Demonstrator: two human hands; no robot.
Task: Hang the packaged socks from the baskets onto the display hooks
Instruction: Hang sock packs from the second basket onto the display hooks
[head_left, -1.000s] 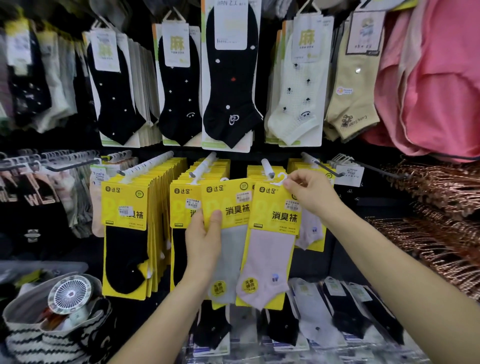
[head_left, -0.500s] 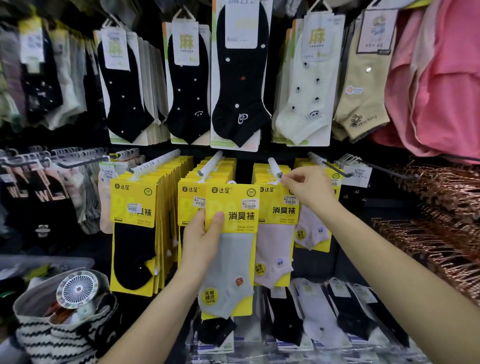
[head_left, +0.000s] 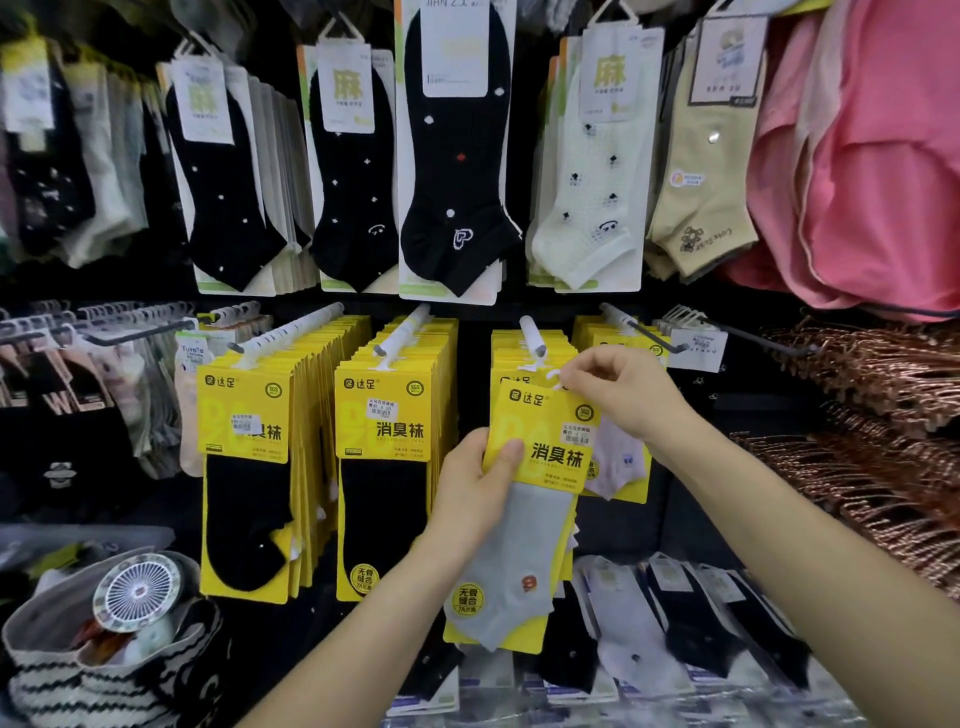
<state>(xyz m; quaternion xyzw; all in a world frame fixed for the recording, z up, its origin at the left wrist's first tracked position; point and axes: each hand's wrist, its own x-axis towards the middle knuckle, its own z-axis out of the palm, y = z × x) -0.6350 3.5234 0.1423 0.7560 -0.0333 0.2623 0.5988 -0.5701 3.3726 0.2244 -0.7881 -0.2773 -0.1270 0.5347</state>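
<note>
A yellow-carded pack of grey socks (head_left: 524, 540) hangs between my hands in front of the display wall. My left hand (head_left: 475, 486) grips its left edge at the card, thumb on the front. My right hand (head_left: 621, 392) pinches the white hanger loop at the pack's top, just below the tip of a white display hook (head_left: 532, 335). Behind the pack, yellow packs (head_left: 524, 358) hang on that same hook, and a pink sock pack (head_left: 618, 462) shows to the right.
Two more hooks to the left carry full rows of yellow packs with black socks (head_left: 244, 467) (head_left: 387, 467). A striped basket (head_left: 93, 670) holding a small fan stands at lower left. Copper hangers (head_left: 872, 415) jut out at right. Loose sock packs (head_left: 675, 623) lie below.
The pink pack now hangs on the hook. My left hand carried the grey pack rightward in front of that hook, and my right hand took hold of its hanger loop.
</note>
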